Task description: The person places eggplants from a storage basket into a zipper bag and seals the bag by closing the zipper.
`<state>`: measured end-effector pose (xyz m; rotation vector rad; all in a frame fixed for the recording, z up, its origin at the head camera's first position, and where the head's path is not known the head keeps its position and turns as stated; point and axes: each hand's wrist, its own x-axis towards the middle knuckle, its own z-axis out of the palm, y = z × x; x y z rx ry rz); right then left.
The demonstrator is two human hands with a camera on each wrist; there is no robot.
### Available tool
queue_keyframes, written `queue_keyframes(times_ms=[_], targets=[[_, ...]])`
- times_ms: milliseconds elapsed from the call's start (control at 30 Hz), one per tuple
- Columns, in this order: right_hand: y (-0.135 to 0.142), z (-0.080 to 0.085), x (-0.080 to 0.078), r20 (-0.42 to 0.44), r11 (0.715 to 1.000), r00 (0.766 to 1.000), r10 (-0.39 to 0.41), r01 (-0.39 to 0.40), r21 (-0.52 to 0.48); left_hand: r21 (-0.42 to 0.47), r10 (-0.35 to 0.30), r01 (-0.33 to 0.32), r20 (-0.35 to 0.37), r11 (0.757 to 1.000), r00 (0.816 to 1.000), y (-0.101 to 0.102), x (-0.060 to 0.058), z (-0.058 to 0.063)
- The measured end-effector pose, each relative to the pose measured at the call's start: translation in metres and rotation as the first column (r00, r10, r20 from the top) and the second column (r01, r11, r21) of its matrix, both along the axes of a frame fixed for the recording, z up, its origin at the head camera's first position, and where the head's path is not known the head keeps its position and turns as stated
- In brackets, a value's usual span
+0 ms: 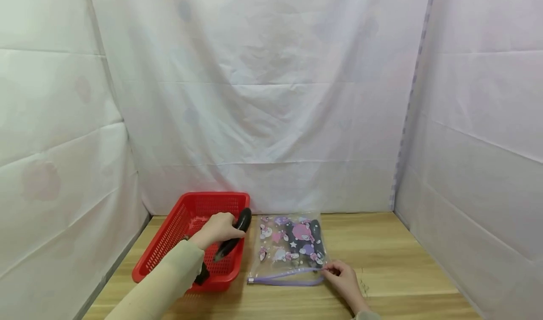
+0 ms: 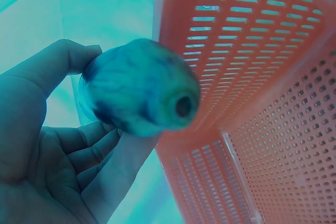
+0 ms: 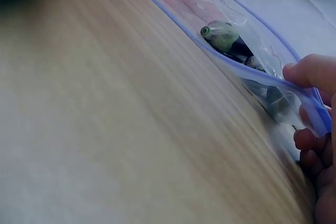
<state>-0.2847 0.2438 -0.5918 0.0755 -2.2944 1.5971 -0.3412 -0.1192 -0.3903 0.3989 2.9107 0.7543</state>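
White cloth (image 1: 263,98) hangs around a wood-grain table (image 1: 382,254) — my left hand (image 1: 220,228) grips a dark vegetable (image 1: 243,220) over a red basket (image 1: 216,193), my right hand (image 1: 343,280) pinches the purple rim (image 1: 292,283) of a clear bag (image 1: 271,235)

Curtained booth: white drapes (image 1: 263,98) on three sides, wood-grain tabletop (image 1: 382,258).

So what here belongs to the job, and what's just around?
Job:
eggplant, held by the left hand
printed slider bag, pinched by the right hand
bagged eggplants
red basket
dark item in basket, partly hidden

Just around:
wooden table
pale curtain
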Motion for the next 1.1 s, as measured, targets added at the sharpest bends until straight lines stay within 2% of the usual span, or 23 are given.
queue_keyframes(times_ms=[100,467,700,833,1100], targets=[[0.001,-0.001,-0.004,-0.014,1.0,1.0,0.012,-0.012,-0.003,0.013,-0.018,0.017,0.002,1.0,1.0,0.002,0.0,0.002],[-0.002,-0.002,0.001,-0.022,1.0,1.0,0.017,-0.018,-0.016,0.016,-0.031,0.031,0.009,0.999,0.999,0.008,0.007,0.002],[0.0,0.002,0.004,-0.005,1.0,1.0,-0.017,0.017,-0.01,0.008,-0.071,0.071,0.001,0.997,0.997,0.014,0.011,0.005],[0.0,0.002,0.002,0.017,1.0,1.0,-0.017,0.017,-0.009,0.011,-0.062,0.062,0.01,0.998,0.998,0.015,0.013,0.007],[0.0,0.001,0.0,-0.002,1.0,1.0,-0.008,0.008,-0.001,0.021,-0.076,0.076,0.022,0.997,0.997,0.022,0.016,0.005]])
